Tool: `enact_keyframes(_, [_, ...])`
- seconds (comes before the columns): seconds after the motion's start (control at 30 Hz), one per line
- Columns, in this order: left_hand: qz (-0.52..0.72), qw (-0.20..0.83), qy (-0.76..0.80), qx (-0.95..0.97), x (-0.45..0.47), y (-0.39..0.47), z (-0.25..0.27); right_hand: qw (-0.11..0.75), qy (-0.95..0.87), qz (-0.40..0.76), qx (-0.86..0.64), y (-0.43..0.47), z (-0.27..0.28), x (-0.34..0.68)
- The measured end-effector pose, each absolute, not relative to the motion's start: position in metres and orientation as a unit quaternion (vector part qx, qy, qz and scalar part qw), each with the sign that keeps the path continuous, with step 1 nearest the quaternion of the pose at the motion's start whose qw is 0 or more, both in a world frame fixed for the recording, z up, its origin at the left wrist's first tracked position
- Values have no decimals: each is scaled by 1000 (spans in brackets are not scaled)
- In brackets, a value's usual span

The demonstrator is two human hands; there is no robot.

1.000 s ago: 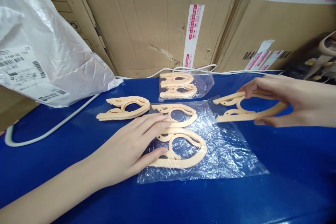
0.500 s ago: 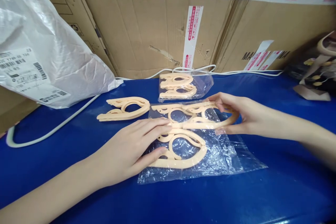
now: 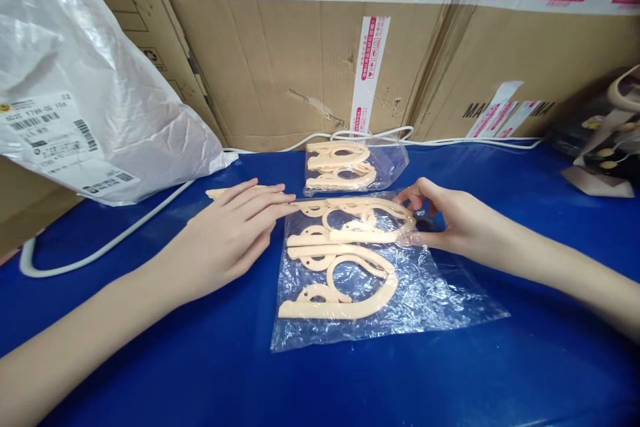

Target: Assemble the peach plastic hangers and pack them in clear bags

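A clear plastic bag [image 3: 430,300] lies flat on the blue surface with cream folding hangers inside. The lower folding hanger [image 3: 360,310] shows whole through the film. At the bag's upper part, my right hand [image 3: 440,213] has its thumb and fingers round the curved end of another folding hanger [image 3: 370,236], which lies over one more. My left hand [image 3: 235,230] rests with fingers stretched out over a loose folding hanger [image 3: 217,193] left of the bag. It hides most of that hanger; its fingertips reach the bag's left edge.
Behind the bag lies a smaller clear packet [image 3: 390,167] of folded hangers. A white cable [image 3: 280,147] runs along the cardboard boxes [image 3: 270,67] at the back. A white mailing bag [image 3: 120,93] stands at left, a dark bundle [image 3: 590,140] at far right.
My left hand has moved left and up, off the bagged hangers and onto the loose one. The hanger in my right hand has slid left over the bag.
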State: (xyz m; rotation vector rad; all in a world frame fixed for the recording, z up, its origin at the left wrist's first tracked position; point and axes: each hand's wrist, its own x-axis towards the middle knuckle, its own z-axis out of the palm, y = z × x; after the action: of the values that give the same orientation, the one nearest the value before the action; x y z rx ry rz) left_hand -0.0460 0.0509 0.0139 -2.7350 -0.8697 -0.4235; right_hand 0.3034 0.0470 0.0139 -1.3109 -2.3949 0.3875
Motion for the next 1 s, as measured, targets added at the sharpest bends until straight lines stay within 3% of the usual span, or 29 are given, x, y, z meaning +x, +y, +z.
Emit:
enact_keyframes(0.3, [-145, 160, -316, -924, -33, 52, 14, 265, -817, 95, -504, 40, -2, 280])
enact_keyframes(0.5, [-127, 165, -348, -914, -36, 52, 16, 309, -821, 179, -446, 44, -4, 278])
enact_keyframes(0.7, [-121, 171, -344, -915, -34, 46, 15, 249, -836, 115, -476, 44, -1, 283])
enact_keyframes(1.0, [-131, 81, -355, -922, -31, 38, 15, 196, -838, 51, -506, 31, 13, 287])
